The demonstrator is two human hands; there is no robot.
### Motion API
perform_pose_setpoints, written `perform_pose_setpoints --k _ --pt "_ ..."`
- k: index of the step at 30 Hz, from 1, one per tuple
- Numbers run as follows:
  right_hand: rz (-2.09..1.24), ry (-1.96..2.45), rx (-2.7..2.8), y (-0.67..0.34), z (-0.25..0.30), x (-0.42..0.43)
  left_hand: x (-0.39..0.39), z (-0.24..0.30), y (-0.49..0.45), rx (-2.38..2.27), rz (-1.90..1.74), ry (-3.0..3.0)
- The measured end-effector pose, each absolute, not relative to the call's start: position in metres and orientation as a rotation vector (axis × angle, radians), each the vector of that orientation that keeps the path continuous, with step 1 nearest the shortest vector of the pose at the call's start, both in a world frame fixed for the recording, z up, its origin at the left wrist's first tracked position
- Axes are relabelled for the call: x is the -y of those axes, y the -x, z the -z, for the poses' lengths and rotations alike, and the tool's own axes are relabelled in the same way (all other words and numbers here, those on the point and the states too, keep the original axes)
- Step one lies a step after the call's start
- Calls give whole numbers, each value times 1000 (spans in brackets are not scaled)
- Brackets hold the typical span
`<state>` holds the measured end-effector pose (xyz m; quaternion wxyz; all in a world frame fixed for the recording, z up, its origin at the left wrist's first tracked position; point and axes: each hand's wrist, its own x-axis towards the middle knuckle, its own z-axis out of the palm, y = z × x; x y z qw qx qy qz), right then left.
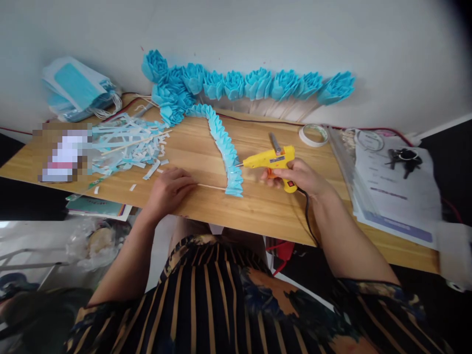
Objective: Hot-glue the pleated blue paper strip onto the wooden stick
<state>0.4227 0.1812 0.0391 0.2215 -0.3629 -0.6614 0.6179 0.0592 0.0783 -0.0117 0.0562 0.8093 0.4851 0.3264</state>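
Note:
My right hand (300,174) grips a yellow hot glue gun (271,158) by its handle, fingers at the orange trigger. The gun's metal nozzle points left and meets the lower part of a pleated light-blue strip (221,137). This strip curves across the table from the heap of blue flowers down toward me. My left hand (173,189) rests on the tabletop with its fingers closed on a thin wooden stick (212,187). The stick's far end lies at the bottom end of the strip; whether it is stuck there I cannot tell.
Blue folded flowers (258,83) on sticks lean along the wall. Cut strips (129,142) litter the left, below a stack of blue face masks (79,88). To the right are a tape roll (313,135), papers (398,191) and keys (405,160). The gun's black cord (307,216) hangs over the front edge.

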Motion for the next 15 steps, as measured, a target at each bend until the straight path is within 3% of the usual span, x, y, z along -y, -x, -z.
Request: perform_pose_setpoints --k 8,15 --pt "-1536 1071 2045 -428 -34 -182 -79 11 -61 -1448 -1000 -2417" --pt "-1575 1048 2057 -428 -32 -182 -80 11 -59 -1425 -970 -2475"
